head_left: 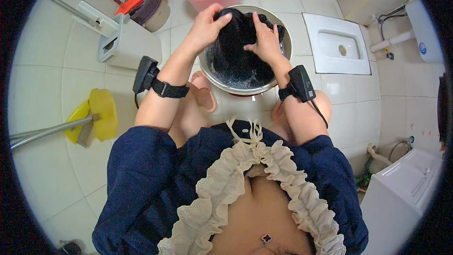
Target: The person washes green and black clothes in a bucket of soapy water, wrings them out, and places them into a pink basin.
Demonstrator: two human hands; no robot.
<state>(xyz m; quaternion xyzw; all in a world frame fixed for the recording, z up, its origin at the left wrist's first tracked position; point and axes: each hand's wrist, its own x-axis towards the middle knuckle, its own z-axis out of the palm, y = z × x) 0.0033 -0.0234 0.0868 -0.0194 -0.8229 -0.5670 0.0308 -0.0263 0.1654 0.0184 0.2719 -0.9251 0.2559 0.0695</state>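
A round metal basin (286, 38) stands on the floor before me with soapy water in it. Wet black cloth (239, 42), bunched up, rises out of the water; its exact kind does not show. At the upper left of the cloth, my left hand (207, 27) grips it between thumb and fingers. My right hand (265, 42) lies against the cloth's right side, thumb and index finger spread wide. Part of the cloth is hidden behind this hand. Both wrists carry black strapped devices.
Beyond the basin is a pink tub (214, 1) with dark green cloth. A squat toilet (339, 45) lies to the right. A white bin (127, 42), a mop bucket (153, 12) and a yellow dustpan (104, 113) with a broom stand left. A white cabinet (401, 198) is at lower right.
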